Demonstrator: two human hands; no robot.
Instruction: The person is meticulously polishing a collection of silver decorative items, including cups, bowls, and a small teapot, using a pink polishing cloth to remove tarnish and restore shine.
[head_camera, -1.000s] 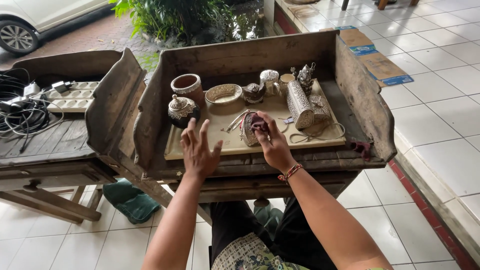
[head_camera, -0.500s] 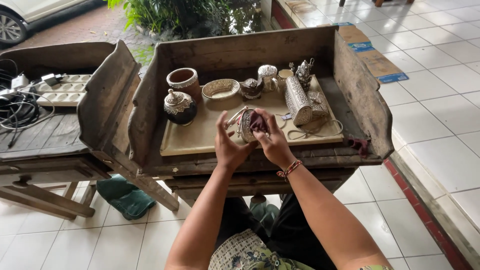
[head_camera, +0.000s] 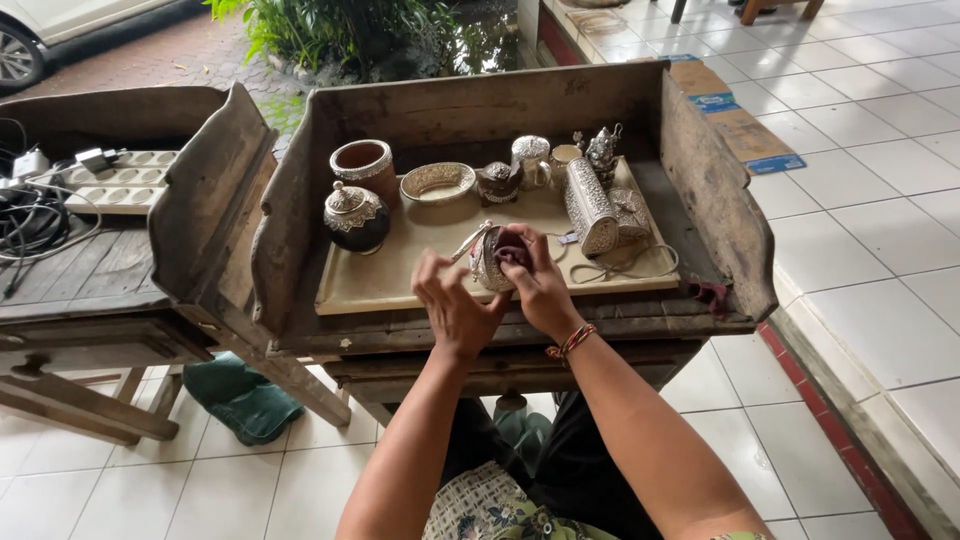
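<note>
Fingers (head_camera: 438, 275) of left hand (head_camera: 455, 305) curled against the near side of a small round silver-worked vessel (head_camera: 490, 258), gripping it from the left; fingers of right hand (head_camera: 540, 285) clenched around a dark reddish cloth (head_camera: 513, 250) pressed onto the vessel's right face. Vessel held between both hands just above the front edge of a pale flat board (head_camera: 400, 280) (tilted toward the camera, exact angle not discernible). Thin metal piece projecting from the vessel's upper left; kind not discernible. Beaded bracelet (head_camera: 570, 342) worn on the right wrist. Farther back on the board, left to right: dark round lidded pot with silver cap (head_camera: 356, 215), brown cylindrical cup (head_camera: 364, 165), shallow ornate bowl (head_camera: 437, 182), small dark lidded box (head_camera: 498, 182), silver jar (head_camera: 530, 155), ornate figurine (head_camera: 603, 148). Embossed silver cylinder (head_camera: 590, 207) lying on its side at the board's right, touching a small embossed silver box (head_camera: 632, 215). Loop of cord (head_camera: 640, 268) resting near the right front corner. Board seated inside a weathered wooden tray-desk (head_camera: 715, 200) with raised walls. Second wooden bench (head_camera: 90, 270) to the left, bearing a white moulded tray (head_camera: 125, 182) and tangled black cables (head_camera: 30, 225). White tiled floor (head_camera: 860, 330) around; green cloth (head_camera: 240, 395) below the bench.
</note>
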